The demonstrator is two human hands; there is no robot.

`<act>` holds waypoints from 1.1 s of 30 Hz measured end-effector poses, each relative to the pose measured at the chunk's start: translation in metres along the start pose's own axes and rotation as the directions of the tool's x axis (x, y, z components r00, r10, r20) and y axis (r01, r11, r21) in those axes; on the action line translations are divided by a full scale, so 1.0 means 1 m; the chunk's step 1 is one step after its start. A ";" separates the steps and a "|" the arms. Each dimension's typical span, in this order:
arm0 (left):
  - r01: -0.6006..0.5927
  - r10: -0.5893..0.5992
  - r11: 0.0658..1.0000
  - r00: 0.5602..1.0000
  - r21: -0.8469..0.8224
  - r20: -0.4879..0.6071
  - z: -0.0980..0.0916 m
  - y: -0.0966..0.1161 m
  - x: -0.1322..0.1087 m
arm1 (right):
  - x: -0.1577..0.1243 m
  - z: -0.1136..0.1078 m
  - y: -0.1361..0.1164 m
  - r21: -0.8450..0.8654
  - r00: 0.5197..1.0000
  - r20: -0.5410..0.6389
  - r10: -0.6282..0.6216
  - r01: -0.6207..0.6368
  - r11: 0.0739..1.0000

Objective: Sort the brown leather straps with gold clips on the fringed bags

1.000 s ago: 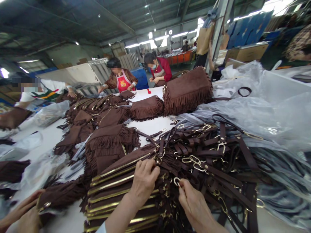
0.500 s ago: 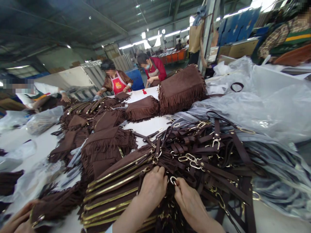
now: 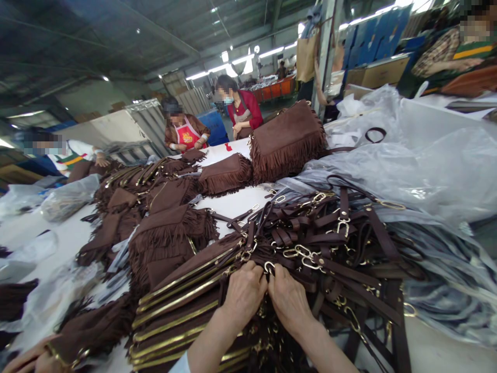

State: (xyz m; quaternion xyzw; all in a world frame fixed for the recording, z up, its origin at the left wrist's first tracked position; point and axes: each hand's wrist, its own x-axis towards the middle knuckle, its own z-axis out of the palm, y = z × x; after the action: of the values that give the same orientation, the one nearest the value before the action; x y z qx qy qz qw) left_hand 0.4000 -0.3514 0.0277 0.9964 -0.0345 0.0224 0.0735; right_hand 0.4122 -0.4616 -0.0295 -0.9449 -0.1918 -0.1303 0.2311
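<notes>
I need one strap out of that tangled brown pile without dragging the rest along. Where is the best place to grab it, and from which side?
Probably by a gold clasp at a strap end, coming from above: the clasps lie exposed on top of the strap pile, while the bands cross under one another. The left hand and right hand already meet at one small metal ring.

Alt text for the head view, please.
Both hands, left hand and right hand, meet at a metal ring on a stack of brown bags with gold zips, beside a heap of brown straps; other people work across the table.
</notes>
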 end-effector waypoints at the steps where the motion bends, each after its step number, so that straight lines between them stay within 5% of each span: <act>1: -0.009 0.009 1.000 1.000 0.003 -0.005 0.001 -0.001 0.000 | 0.001 0.000 0.000 -0.002 1.000 0.004 -0.011 0.011 1.000; 10: -0.001 0.002 1.000 1.000 0.010 -0.028 0.004 -0.001 0.004 | -0.003 -0.003 -0.004 -0.012 0.996 0.092 -0.007 0.008 1.000; 15: -0.184 0.173 0.973 0.981 -0.141 -0.084 0.003 -0.015 -0.001 | 0.001 -0.032 0.010 0.180 0.954 0.300 -0.008 -0.049 0.982; 17: -0.320 0.281 0.939 0.925 -0.124 -0.256 0.004 -0.023 -0.010 | 0.018 -0.048 0.015 0.272 0.926 0.378 -0.017 -0.094 0.958; 19: -0.450 0.417 0.893 0.811 0.019 -0.410 0.005 -0.029 -0.025 | 0.040 -0.062 0.016 0.316 0.922 0.385 -0.037 -0.093 0.944; 22: -0.542 0.582 0.811 0.704 0.223 -0.407 0.008 -0.032 -0.048 | 0.072 -0.069 0.010 0.318 0.925 0.372 -0.074 -0.052 0.947; 24: -0.508 0.582 0.813 0.723 0.285 -0.373 0.012 -0.030 -0.059 | 0.089 -0.067 0.003 0.316 0.922 0.372 -0.109 -0.016 0.949; 27: -0.335 0.434 0.892 0.820 0.303 -0.373 0.019 -0.026 -0.064 | 0.107 -0.059 -0.006 0.310 0.912 0.371 -0.173 0.054 0.949; 30: -0.222 0.272 0.955 0.919 0.197 -0.286 0.021 -0.022 -0.058 | 0.112 -0.054 -0.005 0.291 0.912 0.349 -0.215 0.113 0.950; 33: -0.161 0.168 0.985 0.974 0.062 -0.154 0.016 -0.019 -0.050 | 0.097 -0.056 0.006 0.252 0.938 0.261 -0.226 0.159 0.954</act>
State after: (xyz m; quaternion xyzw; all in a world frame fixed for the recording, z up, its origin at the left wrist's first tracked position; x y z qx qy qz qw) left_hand 0.3524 -0.3314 0.0062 0.9867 -0.1103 0.1083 0.0493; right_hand 0.4925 -0.4641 0.0489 -0.8975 -0.3289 0.0090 0.2935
